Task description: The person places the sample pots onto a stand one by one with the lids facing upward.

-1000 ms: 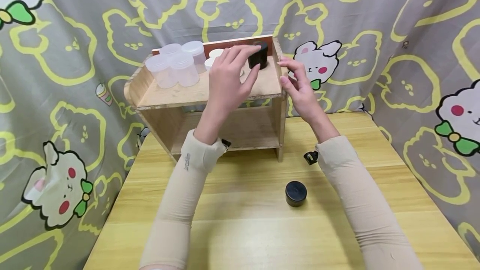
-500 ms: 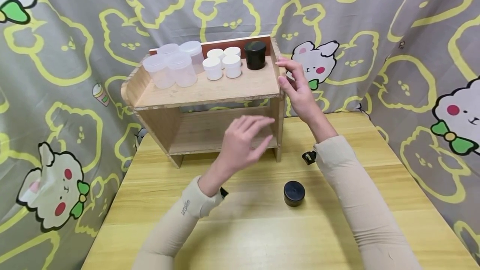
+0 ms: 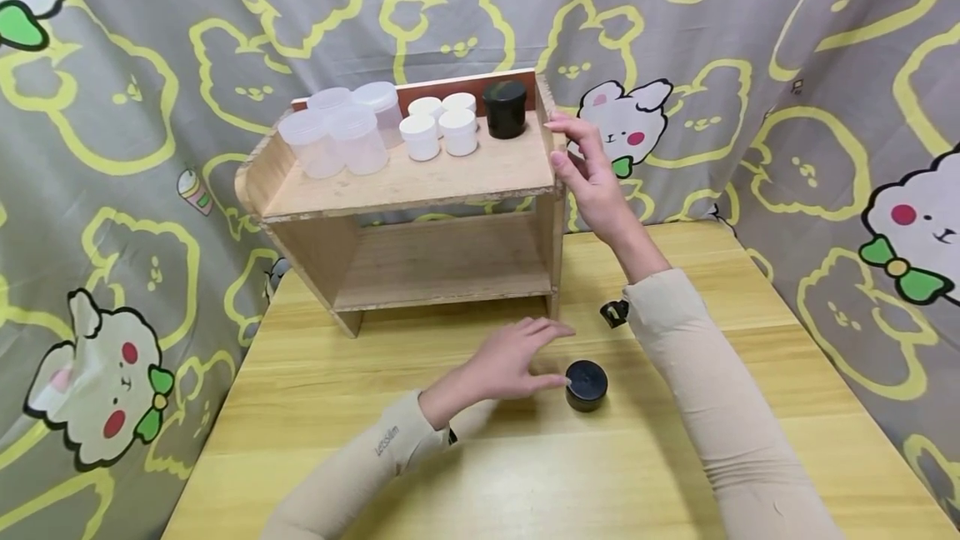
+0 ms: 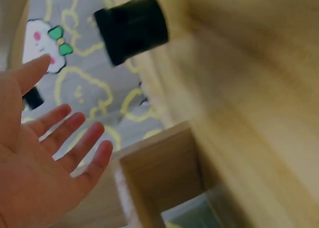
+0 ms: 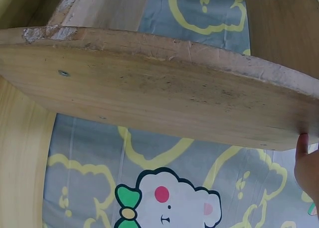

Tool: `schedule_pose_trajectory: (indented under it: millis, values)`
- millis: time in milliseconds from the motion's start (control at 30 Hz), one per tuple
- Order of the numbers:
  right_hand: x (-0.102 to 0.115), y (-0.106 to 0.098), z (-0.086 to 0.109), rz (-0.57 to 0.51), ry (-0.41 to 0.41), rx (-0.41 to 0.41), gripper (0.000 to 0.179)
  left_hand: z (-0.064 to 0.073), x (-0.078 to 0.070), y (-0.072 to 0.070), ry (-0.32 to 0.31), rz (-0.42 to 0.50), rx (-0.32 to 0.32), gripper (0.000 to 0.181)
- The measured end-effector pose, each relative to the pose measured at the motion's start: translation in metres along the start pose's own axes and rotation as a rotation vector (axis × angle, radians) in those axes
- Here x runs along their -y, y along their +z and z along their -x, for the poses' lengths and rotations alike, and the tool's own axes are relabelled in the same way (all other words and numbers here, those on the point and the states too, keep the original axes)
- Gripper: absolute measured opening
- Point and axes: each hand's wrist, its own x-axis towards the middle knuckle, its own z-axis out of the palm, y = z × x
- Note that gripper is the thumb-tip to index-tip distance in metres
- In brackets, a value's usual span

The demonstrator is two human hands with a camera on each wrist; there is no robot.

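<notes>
Our left hand (image 3: 510, 365) has dropped from the shelf (image 3: 420, 182) to the black jar (image 3: 587, 384) on the table (image 3: 525, 473) — fingers spread, empty; right hand (image 3: 592, 173) open, steadying the shelf's edge — likely this jar next.

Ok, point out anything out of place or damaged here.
One black jar sits alone on the table by the left hand, while its twin stands on the shelf. The shelf's front edge is chipped.
</notes>
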Motion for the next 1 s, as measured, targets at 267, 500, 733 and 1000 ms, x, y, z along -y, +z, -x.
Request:
schedule_pose_trajectory:
  millis: [267, 500, 733, 1000]
  values:
    - [0.002, 0.001, -0.005, -0.015, -0.018, -0.013, 0.037, -0.011, -0.006, 0.021, 0.066, -0.038, 0.122, 0.078]
    - [0.003, 0.002, 0.001, -0.005, 0.009, -0.015, 0.038, -0.01, -0.012, 0.033, 0.11, -0.07, 0.15, 0.073]
    - [0.001, 0.004, 0.003, -0.005, 0.022, -0.021, 0.036, -0.009, -0.015, 0.039, 0.115, -0.063, 0.164, 0.07]
    - [0.003, 0.004, 0.002, 0.011, 0.028, -0.011, 0.037, -0.011, -0.016, 0.04, 0.127, -0.041, 0.16, 0.067]
